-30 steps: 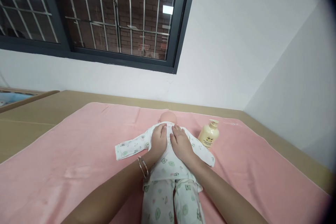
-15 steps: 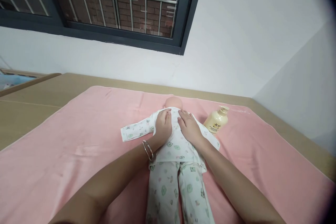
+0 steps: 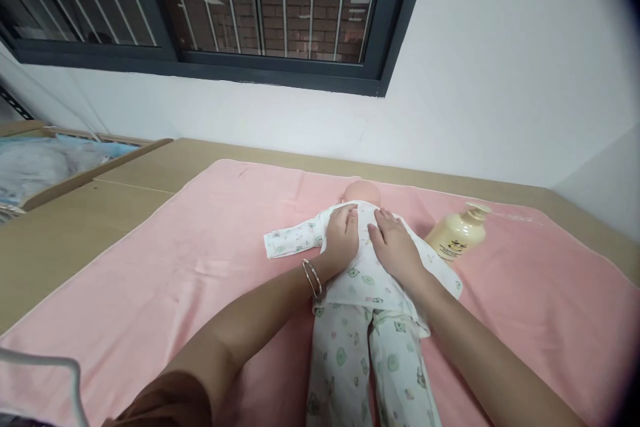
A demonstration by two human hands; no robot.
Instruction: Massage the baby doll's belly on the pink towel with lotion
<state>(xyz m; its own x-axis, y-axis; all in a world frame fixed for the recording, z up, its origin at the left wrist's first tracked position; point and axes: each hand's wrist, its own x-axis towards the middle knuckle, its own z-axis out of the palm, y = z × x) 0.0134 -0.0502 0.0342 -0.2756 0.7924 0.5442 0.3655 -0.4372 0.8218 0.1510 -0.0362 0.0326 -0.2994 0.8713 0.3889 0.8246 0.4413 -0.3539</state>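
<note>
A baby doll in a white printed top and matching trousers lies stretched out on a pink blanket. Only the bald top of its head shows beyond the collar. My left hand rests on the left upper part of the top, fingers together and slightly bent. My right hand lies flat on the other side of the top, its fingers stretched toward the head. Neither hand grips anything. One sleeve reaches out to the left; the other slants down past my right hand.
A pale yellow pump bottle leans on the blanket to the doll's right. The wooden table borders the blanket, with a white wall and a barred window behind. At far left is a wooden-edged bin with plastic-wrapped things. A grey tube curves in at lower left.
The view has swung left, so the doll, bottle and hands sit farther right in the picture. Both hands stay in the same places on the top. The grey tube has come into view.
</note>
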